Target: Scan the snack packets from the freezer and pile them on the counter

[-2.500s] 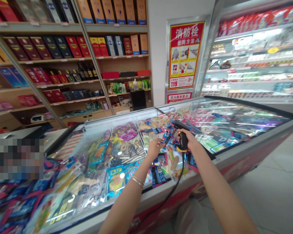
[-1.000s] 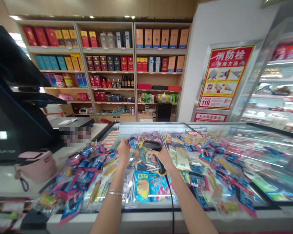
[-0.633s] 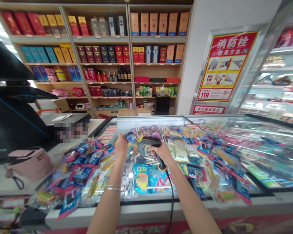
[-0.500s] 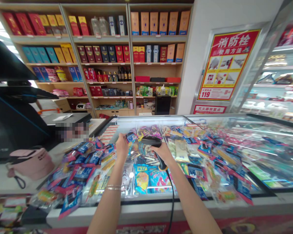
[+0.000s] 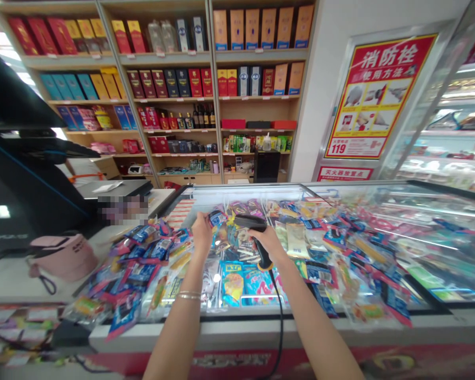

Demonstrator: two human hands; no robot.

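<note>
My left hand [image 5: 202, 230] is closed on the edge of a small blue snack packet [image 5: 217, 217], held above the glass-topped freezer [image 5: 237, 319]. Just to the right, my right hand [image 5: 266, 240] wraps round the handle of a black barcode scanner [image 5: 264, 258], whose head points left toward the packet. A black cable hangs from the scanner's grip down over the freezer's front. Blue and pink snack packets [image 5: 142, 274] lie heaped to the left, and more packets [image 5: 374, 274] are spread to the right. Bright ice-cream packs [image 5: 233, 282] show through the glass below my hands.
A pink bucket-shaped bag [image 5: 65, 256] stands on the counter at the left, beside a dark checkout monitor [image 5: 19, 195]. Behind the freezer rise wooden shelves [image 5: 160, 108] of boxes and bottles. A red fire-hydrant sign [image 5: 380, 97] hangs on the wall at right.
The view has shifted slightly, so the scene sits a little further right. Both hands keep their holds on the packet and the scanner, with nearly the same spacing.
</note>
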